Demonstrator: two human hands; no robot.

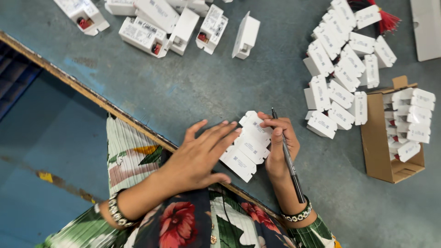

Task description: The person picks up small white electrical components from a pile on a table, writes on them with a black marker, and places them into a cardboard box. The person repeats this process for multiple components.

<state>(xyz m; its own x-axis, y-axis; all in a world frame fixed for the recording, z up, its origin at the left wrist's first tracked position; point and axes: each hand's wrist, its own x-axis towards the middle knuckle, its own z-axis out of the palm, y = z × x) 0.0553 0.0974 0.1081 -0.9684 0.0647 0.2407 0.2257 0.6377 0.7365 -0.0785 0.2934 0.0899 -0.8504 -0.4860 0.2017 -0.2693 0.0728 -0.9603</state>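
Left hand (202, 154) lies flat, fingers spread; right hand (279, 142) curls closed, wrist bent.

Grey-blue tabletop (193, 87), wooden strip along near edge. Heap of white plastic modules (342, 69) far right, red wire bundle (388, 19) behind it. Open cardboard box (379, 147) holding more modules. Another loose group of white modules (161, 23) at far left.
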